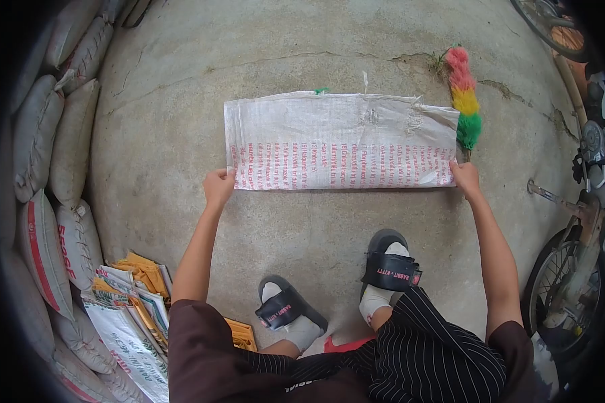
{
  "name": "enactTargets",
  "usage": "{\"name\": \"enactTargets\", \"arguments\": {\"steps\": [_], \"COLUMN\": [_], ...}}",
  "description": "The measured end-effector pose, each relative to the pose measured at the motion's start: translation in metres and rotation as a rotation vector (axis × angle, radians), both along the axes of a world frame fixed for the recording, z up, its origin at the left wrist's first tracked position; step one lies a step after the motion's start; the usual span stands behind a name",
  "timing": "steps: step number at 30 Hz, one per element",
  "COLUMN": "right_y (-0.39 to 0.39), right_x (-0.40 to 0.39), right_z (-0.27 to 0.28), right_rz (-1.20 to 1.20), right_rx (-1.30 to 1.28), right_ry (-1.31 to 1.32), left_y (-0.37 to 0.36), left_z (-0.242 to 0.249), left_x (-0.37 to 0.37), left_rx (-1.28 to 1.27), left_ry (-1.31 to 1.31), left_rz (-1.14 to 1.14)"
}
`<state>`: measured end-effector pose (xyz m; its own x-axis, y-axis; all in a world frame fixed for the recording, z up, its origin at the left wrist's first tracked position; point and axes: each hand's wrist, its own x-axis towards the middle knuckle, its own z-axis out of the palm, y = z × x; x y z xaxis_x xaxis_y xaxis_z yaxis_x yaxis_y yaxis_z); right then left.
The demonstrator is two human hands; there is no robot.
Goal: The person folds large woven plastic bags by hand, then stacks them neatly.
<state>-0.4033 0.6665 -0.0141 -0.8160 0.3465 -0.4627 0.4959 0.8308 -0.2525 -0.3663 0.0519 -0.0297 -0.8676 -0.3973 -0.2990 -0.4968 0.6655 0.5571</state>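
A white woven sack [343, 134] with rows of red printing lies folded into a wide strip on the concrete in front of me. My left hand [218, 186] pinches its near left corner, fingers closed on the edge. At the opposite end, my right hand [465, 178] grips the near right corner. The sack's far edge looks a little frayed, with loose threads. Just beyond its right end lies a feather duster [465, 101] in pink, yellow and green, its handle partly hidden near my right hand.
Filled sacks [74, 148] are stacked along the left side. Folded sacks [131, 295] in yellow and white stand in a pile at lower left. A motorbike [571, 269] is parked at right, with another wheel [554, 27] at upper right. My sandalled feet [286, 309] are on the cracked concrete floor [249, 40].
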Motion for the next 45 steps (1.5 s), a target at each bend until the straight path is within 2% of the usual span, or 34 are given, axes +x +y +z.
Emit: {"name": "enactTargets", "arguments": {"steps": [2, 3, 5, 7, 9, 11, 13, 15, 16, 18, 19, 21, 22, 24, 25, 27, 29, 31, 33, 34, 36, 38, 40, 41, 43, 44, 45], "right_y": [-0.017, -0.027, -0.04, -0.052, -0.057, -0.051, -0.046, -0.042, -0.03, -0.006, -0.009, -0.009, -0.012, -0.024, -0.035, -0.072, -0.121, -0.201, -0.264, -0.3, -0.364, -0.406, -0.437, -0.447, -0.457, -0.461, -0.463], "right_x": [0.004, 0.008, 0.013, 0.012, 0.01, 0.007, 0.001, -0.006, -0.008, -0.016, -0.014, -0.011, -0.011, -0.014, -0.017, -0.024, -0.038, -0.047, -0.06, -0.062, -0.064, -0.07, -0.071, -0.07, -0.065, -0.059, -0.048], "right_z": [0.008, 0.012, 0.009, 0.01, 0.017, 0.011, 0.006, 0.003, -0.004, -0.013, -0.002, 0.035, 0.056, 0.1, 0.118, 0.15, 0.168, 0.202, 0.211, 0.211, 0.187, 0.159, 0.134, 0.12, 0.094, 0.082, 0.072], "right_rz": [-0.024, -0.055, -0.004, 0.038, -0.053, -0.026, -0.006, -0.209, -0.202, -0.244, -0.241, -0.329, -0.322, -0.19, -0.183, -0.002, 0.042, -0.052, 0.167, 0.211, 0.277, 0.287, 0.254, 0.26, 0.313, 0.311, 0.432], "right_rx": [0.062, 0.12, 0.175, 0.232, 0.186, 0.221, 0.253, 0.155, 0.154, -0.132, -0.135, -0.679, -0.684, -1.055, -1.058, -1.197, -1.205, -1.261, -1.179, -1.118, -1.034, -0.996, -0.908, -0.93, -0.843, -0.853, -0.848], "right_ry": [0.06, 0.118, 0.218, 0.323, 0.324, 0.331, 0.343, 0.26, 0.26, 0.033, 0.031, 0.101, 0.099, 0.085, 0.086, 0.134, 0.17, 0.21, 0.036, -0.003, -0.023, -0.035, -0.142, -0.137, -0.176, -0.179, -0.203], "left_y": [0.023, 0.038, 0.078, 0.129, 0.197, 0.258, 0.271, 0.273, 0.273, 0.274, 0.273, 0.271, 0.27, 0.266, 0.263, 0.257, 0.246, 0.237, 0.23, 0.228, 0.21, 0.199, 0.186, 0.182, 0.177, 0.172, 0.171], "left_z": [0.029, 0.029, 0.027, 0.044, 0.055, 0.064, 0.03, 0.007, 0.003, -0.002, -0.004, -0.006, -0.006, -0.007, -0.007, -0.005, -0.003, -0.013, -0.042, -0.069, -0.037, -0.046, -0.016, -0.006, 0.003, 0.006, 0.008], "left_x": [-0.009, -0.007, 0.001, -0.004, -0.006, -0.014, -0.027, -0.03, -0.03, -0.032, -0.031, -0.031, -0.031, -0.032, -0.032, -0.033, -0.034, -0.037, -0.034, -0.032, -0.011, 0.03, 0.088, 0.097, 0.113, 0.123, 0.136], "left_rx": [-0.086, -0.088, -0.601, -0.622, -0.44, -0.273, -0.273, -0.279, -0.307, -0.338, -0.349, -0.367, -0.331, -0.299, -0.257, -0.218, -0.06, -0.078, -0.099, 0.536, 0.468, 0.07, 0.36, 0.336, 0.208, 0.199, 0.103], "left_ry": [-0.317, -0.317, 0.119, 0.513, 0.531, 0.473, 0.399, 0.32, 0.329, 0.34, 0.342, 0.343, 0.345, 0.35, 0.331, 0.318, 0.263, 0.3, 0.338, 0.44, 0.506, 0.453, 0.383, 0.383, -0.065, -0.07, 0.154], "left_rz": [0.058, 0.057, 0.136, 0.124, -0.2, -0.431, -0.371, -0.316, -0.327, -0.332, -0.337, -0.335, -0.326, -0.309, -0.308, -0.301, -0.315, -0.358, -0.404, -0.32, -0.484, -0.57, -0.327, -0.33, 0.087, 0.087, 0.294]}}
